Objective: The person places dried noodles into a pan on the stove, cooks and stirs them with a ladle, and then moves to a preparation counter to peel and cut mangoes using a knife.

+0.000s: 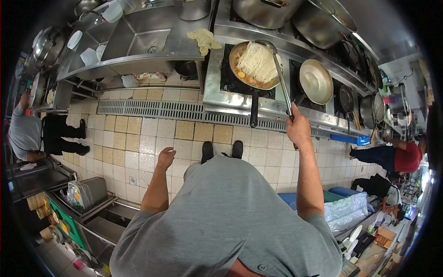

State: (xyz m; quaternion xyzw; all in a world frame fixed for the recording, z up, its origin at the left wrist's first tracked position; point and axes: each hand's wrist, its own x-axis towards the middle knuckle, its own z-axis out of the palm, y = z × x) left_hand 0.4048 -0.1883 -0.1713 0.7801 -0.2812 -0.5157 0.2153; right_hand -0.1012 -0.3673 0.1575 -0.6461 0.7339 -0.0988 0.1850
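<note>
My right hand (pixel 299 125) is closed around the handle end of a long metal ladle (pixel 283 83). The ladle reaches forward over a frying pan (pixel 254 87), its bowl at the far rim. In the pan a pale block of thin noodles (pixel 259 61) lies on an orange-brown sauce with chunks in it. The pan's black handle (pixel 254 111) points toward me, untouched. My left hand (pixel 166 158) hangs above the tiled floor with its fingers curled in, and no object shows in it.
Right of the noodle pan, a pale pan (pixel 316 82) sits on the stove (pixel 217 94). Large pots (pixel 323 23) stand behind. A yellow cloth (pixel 204 40) lies by the sink (pixel 138 39). One person (pixel 32 134) stands far left; others (pixel 399 154) are at the right.
</note>
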